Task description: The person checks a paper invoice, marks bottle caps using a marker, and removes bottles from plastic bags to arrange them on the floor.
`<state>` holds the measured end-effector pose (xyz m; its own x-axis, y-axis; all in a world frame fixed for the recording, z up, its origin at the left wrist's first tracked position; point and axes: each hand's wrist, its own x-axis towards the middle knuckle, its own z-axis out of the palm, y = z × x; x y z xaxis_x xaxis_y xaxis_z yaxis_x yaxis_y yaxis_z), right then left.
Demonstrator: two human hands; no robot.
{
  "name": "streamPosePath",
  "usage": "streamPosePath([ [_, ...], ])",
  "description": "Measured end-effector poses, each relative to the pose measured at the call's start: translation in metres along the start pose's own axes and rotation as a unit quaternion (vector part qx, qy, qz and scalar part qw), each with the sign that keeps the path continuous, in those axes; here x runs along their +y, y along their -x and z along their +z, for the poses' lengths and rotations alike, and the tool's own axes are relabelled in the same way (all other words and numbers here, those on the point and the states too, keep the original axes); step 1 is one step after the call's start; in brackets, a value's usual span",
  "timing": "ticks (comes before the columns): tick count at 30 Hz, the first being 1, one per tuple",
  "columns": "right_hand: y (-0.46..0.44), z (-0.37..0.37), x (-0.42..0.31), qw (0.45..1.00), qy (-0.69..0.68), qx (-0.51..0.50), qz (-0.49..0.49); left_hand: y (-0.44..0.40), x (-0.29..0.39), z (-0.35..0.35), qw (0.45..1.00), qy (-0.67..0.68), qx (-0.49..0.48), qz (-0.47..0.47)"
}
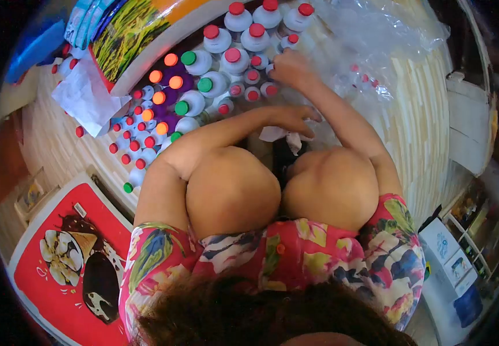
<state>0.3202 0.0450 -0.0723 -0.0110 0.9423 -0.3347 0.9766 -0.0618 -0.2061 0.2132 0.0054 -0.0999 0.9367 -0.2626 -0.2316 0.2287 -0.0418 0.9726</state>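
My left hand (298,120) reaches across above my knees, fingers apart, just over a crumpled white scrap (294,142). My right hand (291,69) is at the right edge of a group of bottles, its fingers curled beside a small red-capped bottle (259,61). Whatever those fingers grip is too hidden to tell. Large white bottles with red caps (238,18) stand beyond it. Left of them are white bottles with green caps (196,61) and purple bottles with orange caps (171,82).
Clear plastic wrap (370,40) lies at the upper right. Several small red-capped bottles (136,145) and a white sheet (88,95) are at the left. A red box with an ice cream picture (36,265) is at the lower left, a whitish panel (469,121) at the right.
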Motion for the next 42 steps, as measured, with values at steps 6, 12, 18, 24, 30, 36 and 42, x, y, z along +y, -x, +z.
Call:
streamPosePath([
  [6, 0.057, -0.062, 0.024, 0.953, -0.236, 0.188, 0.003, 0.017, 0.018, -0.011, 0.997, -0.05, 0.055, -0.011],
  [12, 0.132, -0.096, 0.072, 0.875, -0.468, -0.052, 0.114, 0.017, 0.04, -0.02, 0.978, 0.023, 0.198, 0.058],
  [18, 0.093, -0.014, 0.123, 0.979, 0.006, 0.108, 0.173, 0.011, 0.041, -0.021, 0.954, -0.084, 0.262, 0.122],
  [24, 0.09, 0.022, 0.166, 0.962, 0.002, 0.051, 0.268, 0.015, 0.042, -0.02, 0.955, -0.076, 0.268, 0.098],
  [30, 0.121, 0.007, 0.136, 0.986, 0.038, 0.006, 0.164, 0.006, 0.034, -0.018, 0.959, -0.084, 0.263, 0.072],
  [36, 0.128, -0.012, 0.116, 0.993, -0.067, 0.032, 0.092, 0.012, 0.033, -0.022, 0.942, -0.088, 0.318, 0.066],
  [42, 0.174, -0.147, 0.06, 0.938, -0.306, 0.126, 0.103, 0.006, 0.031, -0.013, 0.986, -0.01, 0.162, 0.036],
])
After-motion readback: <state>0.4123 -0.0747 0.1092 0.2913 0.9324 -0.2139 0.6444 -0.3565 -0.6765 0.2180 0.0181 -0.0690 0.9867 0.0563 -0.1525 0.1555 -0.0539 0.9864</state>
